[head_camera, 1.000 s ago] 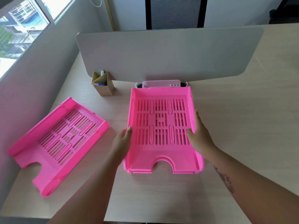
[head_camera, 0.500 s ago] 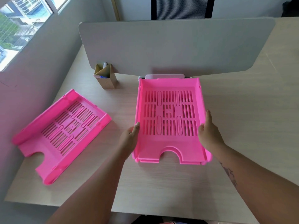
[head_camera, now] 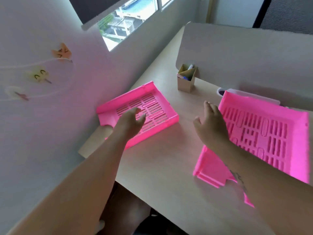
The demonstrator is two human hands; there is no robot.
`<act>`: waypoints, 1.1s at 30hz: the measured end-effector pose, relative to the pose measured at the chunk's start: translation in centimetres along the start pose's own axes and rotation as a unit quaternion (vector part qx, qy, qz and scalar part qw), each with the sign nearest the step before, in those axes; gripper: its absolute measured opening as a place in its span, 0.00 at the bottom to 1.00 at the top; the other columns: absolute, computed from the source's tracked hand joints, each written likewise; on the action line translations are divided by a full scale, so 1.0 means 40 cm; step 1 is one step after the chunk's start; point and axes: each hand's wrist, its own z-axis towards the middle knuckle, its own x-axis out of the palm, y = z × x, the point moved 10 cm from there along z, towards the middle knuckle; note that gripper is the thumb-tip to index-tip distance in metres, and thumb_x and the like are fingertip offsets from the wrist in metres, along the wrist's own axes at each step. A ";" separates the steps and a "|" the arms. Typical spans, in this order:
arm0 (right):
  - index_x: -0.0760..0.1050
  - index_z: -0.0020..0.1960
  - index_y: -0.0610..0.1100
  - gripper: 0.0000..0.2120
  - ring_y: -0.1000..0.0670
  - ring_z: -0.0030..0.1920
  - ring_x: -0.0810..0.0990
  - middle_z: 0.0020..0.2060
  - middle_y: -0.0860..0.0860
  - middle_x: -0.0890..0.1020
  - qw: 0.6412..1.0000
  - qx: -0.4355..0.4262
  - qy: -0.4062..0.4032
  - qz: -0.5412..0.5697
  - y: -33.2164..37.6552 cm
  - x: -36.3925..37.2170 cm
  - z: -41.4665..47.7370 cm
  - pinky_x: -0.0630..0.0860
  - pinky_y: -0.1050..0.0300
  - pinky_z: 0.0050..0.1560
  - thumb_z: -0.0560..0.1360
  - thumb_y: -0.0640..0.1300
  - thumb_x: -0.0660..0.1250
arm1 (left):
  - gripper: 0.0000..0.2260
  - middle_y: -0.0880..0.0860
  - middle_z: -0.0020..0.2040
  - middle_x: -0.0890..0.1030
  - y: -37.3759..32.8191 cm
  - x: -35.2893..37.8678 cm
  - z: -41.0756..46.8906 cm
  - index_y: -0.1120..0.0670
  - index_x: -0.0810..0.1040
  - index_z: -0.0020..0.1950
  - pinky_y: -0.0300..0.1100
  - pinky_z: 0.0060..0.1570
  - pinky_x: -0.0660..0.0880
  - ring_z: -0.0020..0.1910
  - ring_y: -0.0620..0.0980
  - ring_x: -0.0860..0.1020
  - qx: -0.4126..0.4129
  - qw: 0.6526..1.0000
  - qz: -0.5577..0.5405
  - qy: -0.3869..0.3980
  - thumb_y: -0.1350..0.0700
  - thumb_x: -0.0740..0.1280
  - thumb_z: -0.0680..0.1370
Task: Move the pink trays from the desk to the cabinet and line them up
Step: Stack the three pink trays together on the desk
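Two pink slotted trays lie on the light wooden desk (head_camera: 160,167). The left pink tray (head_camera: 152,106) sits at an angle against the wall. My left hand (head_camera: 130,122) hovers over its near end, fingers loosely apart and holding nothing. The right pink tray (head_camera: 271,126) rests on another pink tray, whose front shows at the bottom. My right hand (head_camera: 210,126) is at its left wall, fingers spread, not gripping. No cabinet is in view.
A small cardboard pen holder (head_camera: 186,80) stands before the grey divider panel (head_camera: 245,56). A white item (head_camera: 237,93) sits behind the right tray. The wall (head_camera: 42,124) with paper decorations (head_camera: 61,53) borders the desk's left; a window (head_camera: 125,22) is above.
My view has swung left. Both hands have let go of the sides of the right tray; my left hand has moved over the left tray and my right hand has opened.
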 end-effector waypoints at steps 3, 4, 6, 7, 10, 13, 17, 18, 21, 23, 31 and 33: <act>0.59 0.77 0.35 0.31 0.39 0.72 0.67 0.73 0.38 0.66 0.997 0.024 0.038 0.055 0.120 0.133 -0.002 0.66 0.47 0.69 0.76 0.42 0.63 | 0.18 0.60 0.63 0.80 0.143 -0.077 0.066 0.59 0.77 0.65 0.50 0.61 0.74 0.61 0.58 0.78 -0.014 0.998 0.060 -0.012 0.51 0.66 0.78; 0.58 0.77 0.36 0.32 0.40 0.72 0.67 0.73 0.38 0.66 0.995 0.042 0.050 0.069 0.145 0.175 -0.003 0.66 0.48 0.68 0.76 0.42 0.63 | 0.18 0.60 0.63 0.80 0.184 -0.096 0.093 0.58 0.77 0.65 0.50 0.61 0.74 0.61 0.58 0.78 -0.019 0.997 0.073 -0.010 0.51 0.66 0.77; 0.57 0.78 0.36 0.33 0.40 0.72 0.67 0.73 0.38 0.66 0.990 0.083 0.062 0.093 0.180 0.249 -0.001 0.66 0.49 0.68 0.76 0.43 0.64 | 0.17 0.59 0.62 0.80 0.255 -0.122 0.151 0.57 0.77 0.65 0.51 0.61 0.74 0.60 0.58 0.78 -0.028 0.997 0.077 -0.006 0.52 0.65 0.77; 0.56 0.78 0.36 0.34 0.40 0.72 0.67 0.73 0.38 0.65 0.987 0.109 0.059 0.105 0.191 0.280 0.001 0.65 0.50 0.69 0.76 0.43 0.64 | 0.17 0.59 0.61 0.80 0.284 -0.131 0.178 0.57 0.77 0.65 0.51 0.60 0.74 0.60 0.59 0.78 -0.035 0.996 0.077 -0.003 0.53 0.65 0.77; 0.53 0.78 0.34 0.36 0.39 0.73 0.65 0.75 0.36 0.63 0.965 0.211 0.032 0.151 0.185 0.353 -0.010 0.63 0.53 0.69 0.77 0.42 0.65 | 0.18 0.59 0.59 0.80 0.361 -0.128 0.253 0.56 0.76 0.65 0.52 0.58 0.76 0.57 0.60 0.79 -0.043 0.995 0.088 0.019 0.51 0.65 0.76; 0.57 0.76 0.32 0.35 0.38 0.69 0.70 0.71 0.34 0.68 0.934 0.304 -0.011 0.187 0.154 0.410 -0.032 0.67 0.50 0.67 0.75 0.43 0.68 | 0.18 0.57 0.55 0.81 0.424 -0.109 0.320 0.54 0.77 0.61 0.52 0.54 0.78 0.53 0.60 0.80 -0.030 0.992 0.118 0.038 0.50 0.64 0.74; 0.67 0.66 0.32 0.25 0.36 0.60 0.77 0.63 0.34 0.76 0.894 0.398 -0.020 0.207 0.127 0.481 -0.055 0.74 0.46 0.58 0.75 0.44 0.68 | 0.16 0.58 0.56 0.80 0.484 -0.070 0.388 0.55 0.74 0.62 0.53 0.54 0.77 0.54 0.61 0.79 -0.051 0.986 0.134 0.088 0.52 0.66 0.76; 0.68 0.65 0.32 0.23 0.36 0.59 0.77 0.61 0.35 0.77 0.889 0.408 -0.013 0.208 0.127 0.493 -0.055 0.74 0.47 0.56 0.75 0.44 0.67 | 0.16 0.59 0.58 0.80 0.495 -0.060 0.398 0.55 0.74 0.63 0.53 0.55 0.77 0.55 0.61 0.80 -0.054 0.984 0.136 0.099 0.53 0.66 0.76; 0.71 0.62 0.33 0.17 0.36 0.56 0.79 0.58 0.35 0.79 0.887 0.415 0.007 0.204 0.131 0.512 -0.045 0.74 0.48 0.53 0.77 0.42 0.65 | 0.14 0.60 0.57 0.81 0.511 -0.053 0.417 0.57 0.77 0.62 0.52 0.54 0.77 0.54 0.62 0.80 -0.048 0.981 0.159 0.101 0.56 0.64 0.77; 0.72 0.61 0.34 0.15 0.39 0.51 0.79 0.57 0.36 0.80 0.886 0.415 0.006 0.208 0.128 0.503 -0.040 0.73 0.50 0.49 0.78 0.41 0.63 | 0.11 0.62 0.55 0.81 0.513 -0.056 0.420 0.59 0.80 0.56 0.50 0.49 0.76 0.52 0.62 0.80 -0.045 0.984 0.149 0.092 0.59 0.62 0.77; 0.71 0.60 0.33 0.15 0.37 0.54 0.79 0.56 0.36 0.79 0.912 0.363 -0.046 0.186 0.118 0.302 -0.002 0.73 0.50 0.46 0.76 0.41 0.60 | 0.07 0.56 0.41 0.75 0.378 -0.130 0.359 0.56 0.71 0.45 0.45 0.36 0.63 0.40 0.55 0.71 -0.017 0.995 0.055 0.087 0.54 0.64 0.80; 0.70 0.59 0.34 0.15 0.38 0.51 0.79 0.56 0.37 0.79 0.921 0.335 -0.060 0.191 0.118 0.229 0.008 0.71 0.51 0.43 0.76 0.41 0.60 | 0.10 0.53 0.36 0.72 0.309 -0.165 0.338 0.55 0.68 0.43 0.46 0.31 0.60 0.37 0.54 0.70 0.000 0.996 0.050 0.079 0.53 0.63 0.80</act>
